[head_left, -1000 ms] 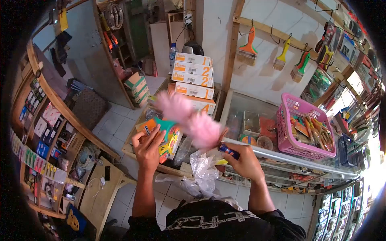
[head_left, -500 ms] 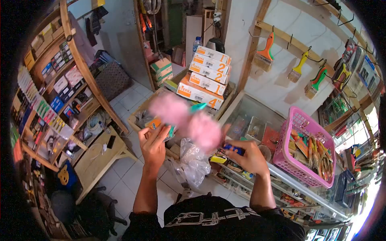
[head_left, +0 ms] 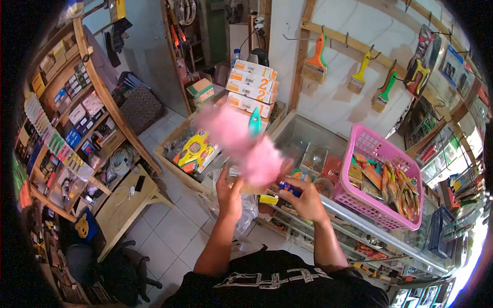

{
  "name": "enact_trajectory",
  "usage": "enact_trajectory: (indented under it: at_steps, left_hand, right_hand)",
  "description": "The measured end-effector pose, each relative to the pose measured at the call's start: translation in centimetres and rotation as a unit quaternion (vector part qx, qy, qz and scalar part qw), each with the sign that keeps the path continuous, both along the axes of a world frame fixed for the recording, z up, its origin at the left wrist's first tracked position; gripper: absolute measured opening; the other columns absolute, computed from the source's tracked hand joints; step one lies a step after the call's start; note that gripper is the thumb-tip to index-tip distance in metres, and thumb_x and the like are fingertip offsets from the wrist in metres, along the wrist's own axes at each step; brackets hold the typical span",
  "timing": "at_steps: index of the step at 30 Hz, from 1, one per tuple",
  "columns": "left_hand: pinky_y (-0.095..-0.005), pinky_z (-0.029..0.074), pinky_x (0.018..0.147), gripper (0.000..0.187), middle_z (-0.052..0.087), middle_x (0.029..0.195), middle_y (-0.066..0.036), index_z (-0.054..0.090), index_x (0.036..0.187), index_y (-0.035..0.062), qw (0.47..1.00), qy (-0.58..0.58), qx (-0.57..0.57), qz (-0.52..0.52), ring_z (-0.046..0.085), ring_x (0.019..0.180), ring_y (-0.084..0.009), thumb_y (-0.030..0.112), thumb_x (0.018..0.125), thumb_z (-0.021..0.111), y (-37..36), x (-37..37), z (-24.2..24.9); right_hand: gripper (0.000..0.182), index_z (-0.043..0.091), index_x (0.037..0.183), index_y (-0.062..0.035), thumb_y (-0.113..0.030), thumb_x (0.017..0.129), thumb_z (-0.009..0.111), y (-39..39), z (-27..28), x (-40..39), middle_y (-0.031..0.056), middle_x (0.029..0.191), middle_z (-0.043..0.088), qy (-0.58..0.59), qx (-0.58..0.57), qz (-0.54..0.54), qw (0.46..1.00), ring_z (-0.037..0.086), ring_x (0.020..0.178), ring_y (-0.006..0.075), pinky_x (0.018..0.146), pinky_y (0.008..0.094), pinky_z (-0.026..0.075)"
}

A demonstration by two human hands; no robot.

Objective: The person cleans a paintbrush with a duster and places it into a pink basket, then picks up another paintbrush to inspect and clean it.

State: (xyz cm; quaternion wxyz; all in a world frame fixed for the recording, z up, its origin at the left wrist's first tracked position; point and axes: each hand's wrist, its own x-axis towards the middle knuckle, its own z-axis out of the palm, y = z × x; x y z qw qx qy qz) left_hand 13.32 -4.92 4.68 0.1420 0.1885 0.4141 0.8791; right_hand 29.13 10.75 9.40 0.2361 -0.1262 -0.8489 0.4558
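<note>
My right hand [head_left: 302, 197] is closed around the blue handle of a pink fluffy duster [head_left: 262, 164]. Its soft head, smeared by motion, stretches up and to the left in front of my left hand. Fingers and thumb of my left hand [head_left: 230, 192] pinch the metal end of what looks like a paintbrush. The paintbrush's teal handle [head_left: 255, 122] sticks up behind the duster, which hides its middle. Just behind the duster stand stacked white and orange boxes [head_left: 251, 87]. A yellow round-patterned package [head_left: 197, 151] lies left of the duster.
A pink basket [head_left: 377, 208] of packaged brushes stands on the glass display counter [head_left: 308, 128] at right. Paintbrushes such as an orange-handled one [head_left: 318, 54] hang on the wall. At left are stocked shelves [head_left: 77, 113] and a low wooden table [head_left: 118, 215]. A clear plastic bag [head_left: 249, 213] hangs below my hands.
My left hand has shifted right, closer to my right hand, and the teal handle now points more upright. The duster has swung slightly, uncovering the yellow package. The view has turned somewhat to the right.
</note>
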Motion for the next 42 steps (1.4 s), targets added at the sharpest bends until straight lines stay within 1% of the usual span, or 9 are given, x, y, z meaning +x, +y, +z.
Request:
enact_trajectory:
  at_steps: [8, 11, 15, 19, 22, 30, 34, 39, 42]
  left_hand:
    - [-0.031, 0.048, 0.097, 0.037, 0.068, 0.117, -0.002, 0.063, 0.13, 0.0022, 0.997, -0.042, -0.003, -0.058, 0.062, 0.108, -0.0116, 0.011, 0.096, 0.074, 2.1, 0.8, 0.0]
    - [-0.0306, 0.047, 0.097, 0.036, 0.069, 0.115, -0.003, 0.063, 0.128, 0.0022, 0.996, -0.013, -0.038, -0.075, 0.062, 0.109, -0.0125, 0.015, 0.096, 0.074, 2.4, 0.1, -0.1]
    - [-0.0323, 0.047, 0.098, 0.04, 0.069, 0.116, -0.003, 0.064, 0.127, 0.0025, 0.999, -0.006, -0.028, -0.041, 0.062, 0.109, -0.0129, 0.02, 0.094, 0.077, 3.3, 0.7, -0.6]
    - [-0.0318, 0.049, 0.096, 0.041, 0.068, 0.117, -0.002, 0.064, 0.129, 0.0031, 0.994, -0.011, -0.051, -0.1, 0.063, 0.109, -0.0128, 0.02, 0.094, 0.077, 3.4, 0.2, 1.5]
    - [-0.0312, 0.048, 0.096, 0.04, 0.068, 0.117, -0.001, 0.064, 0.13, 0.0045, 0.994, 0.035, -0.047, -0.095, 0.063, 0.107, -0.0123, 0.019, 0.095, 0.077, 3.5, 0.2, 1.0]
    - [-0.031, 0.048, 0.088, 0.027, 0.07, 0.105, -0.004, 0.068, 0.114, 0.0008, 0.962, 0.139, -0.217, -0.092, 0.062, 0.097, -0.0142, 0.02, 0.097, 0.074, 3.9, -1.0, -1.3]
    - [-0.0315, 0.049, 0.087, 0.025, 0.07, 0.102, -0.005, 0.068, 0.112, 0.0007, 0.961, 0.135, -0.217, -0.101, 0.062, 0.094, -0.0145, 0.021, 0.098, 0.072, 4.1, -1.0, -2.1]
    - [-0.0324, 0.049, 0.092, 0.027, 0.071, 0.108, -0.007, 0.068, 0.118, -0.0002, 0.971, 0.08, -0.2, -0.107, 0.064, 0.101, -0.0158, 0.016, 0.097, 0.072, 3.2, -1.8, -2.3]
    - [-0.0326, 0.049, 0.093, 0.027, 0.071, 0.109, -0.007, 0.067, 0.118, -0.0008, 0.964, 0.121, -0.215, -0.097, 0.064, 0.101, -0.0163, 0.015, 0.097, 0.071, 2.5, -2.5, -2.0]
  right_hand:
    - [0.035, 0.071, 0.122, 0.0026, -0.011, 0.091, 0.078, 1.6, -1.3, 2.3, 0.0157, 0.102, 0.077, 0.018, -0.039, -0.051, 0.998, 0.069, 0.087, 0.0187, 0.083, 0.0363, 0.056]
    - [0.038, 0.071, 0.123, 0.0043, -0.01, 0.089, 0.081, 1.2, -0.9, 2.7, 0.0108, 0.091, 0.075, 0.036, -0.067, -0.164, 0.983, 0.063, 0.085, 0.0112, 0.082, 0.0309, 0.054]
    - [0.038, 0.071, 0.126, 0.0029, -0.01, 0.091, 0.078, 2.1, -1.4, 4.4, 0.0108, 0.093, 0.075, 0.007, 0.065, -0.027, 0.997, 0.06, 0.084, 0.0095, 0.081, 0.0296, 0.053]
    - [0.034, 0.073, 0.121, 0.0038, -0.009, 0.09, 0.079, 1.1, -2.9, 2.8, 0.0085, 0.094, 0.075, 0.082, -0.066, -0.202, 0.974, 0.057, 0.085, 0.0074, 0.08, 0.0296, 0.053]
    - [0.036, 0.069, 0.123, 0.0038, -0.01, 0.091, 0.077, 1.1, -1.8, 3.4, 0.0141, 0.091, 0.072, -0.009, -0.075, -0.085, 0.994, 0.062, 0.079, 0.0153, 0.078, 0.0333, 0.053]
    - [0.025, 0.073, 0.114, 0.0044, -0.012, 0.095, 0.073, 3.5, -6.2, -0.1, 0.0002, 0.086, 0.069, 0.062, -0.138, -0.243, 0.958, 0.056, 0.08, 0.0067, 0.073, 0.0278, 0.049]
    - [0.03, 0.07, 0.121, 0.0021, -0.016, 0.096, 0.07, 5.3, -7.9, -1.9, 0.0058, 0.081, 0.067, 0.041, -0.07, -0.322, 0.943, 0.057, 0.072, 0.0097, 0.068, 0.0299, 0.048]
    - [0.04, 0.06, 0.128, 0.0056, -0.01, 0.092, 0.065, 4.9, -7.3, -4.2, 0.0242, 0.091, 0.072, 0.069, -0.081, -0.373, 0.922, 0.072, 0.089, 0.0388, 0.081, 0.046, 0.055]
    - [0.046, 0.058, 0.134, 0.0069, -0.008, 0.091, 0.064, 6.8, -11.3, -6.4, 0.0277, 0.102, 0.067, 0.079, 0.084, -0.436, 0.892, 0.067, 0.097, 0.042, 0.089, 0.0501, 0.052]
